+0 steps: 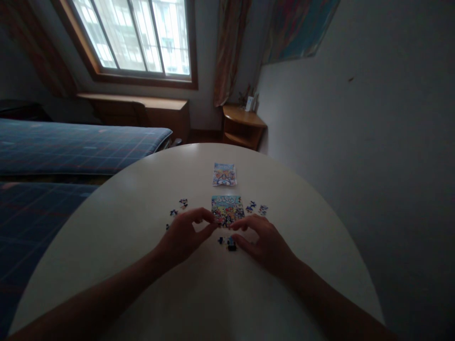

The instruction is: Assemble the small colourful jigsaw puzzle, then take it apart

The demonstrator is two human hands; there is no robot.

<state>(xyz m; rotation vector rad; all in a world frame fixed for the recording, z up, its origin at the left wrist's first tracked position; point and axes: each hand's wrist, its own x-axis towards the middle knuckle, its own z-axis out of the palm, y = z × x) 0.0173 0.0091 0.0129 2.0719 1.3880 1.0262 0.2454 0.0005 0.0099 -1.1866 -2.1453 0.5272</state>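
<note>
Above the near edge of a colourful printed picture card (227, 208), my left hand (186, 233) has its thumb and forefinger pinched together. Anything between those fingertips is too small to make out. My right hand (261, 240) is beside the card's lower right corner, thumb and forefinger apart. Its thumb rests at the edge of a small joined group of jigsaw pieces (231, 243), dark and blue, lying just below the card. A smaller dark jigsaw piece (221, 240) sits at the left of that group.
Loose jigsaw pieces lie left (183, 203) and right (263, 210) of the card. Behind it is a printed packet (224, 174). All rest on a round white table (142, 189). A bed (81, 147) stands left, a wall (355, 142) right, and a corner shelf (243, 116) beyond.
</note>
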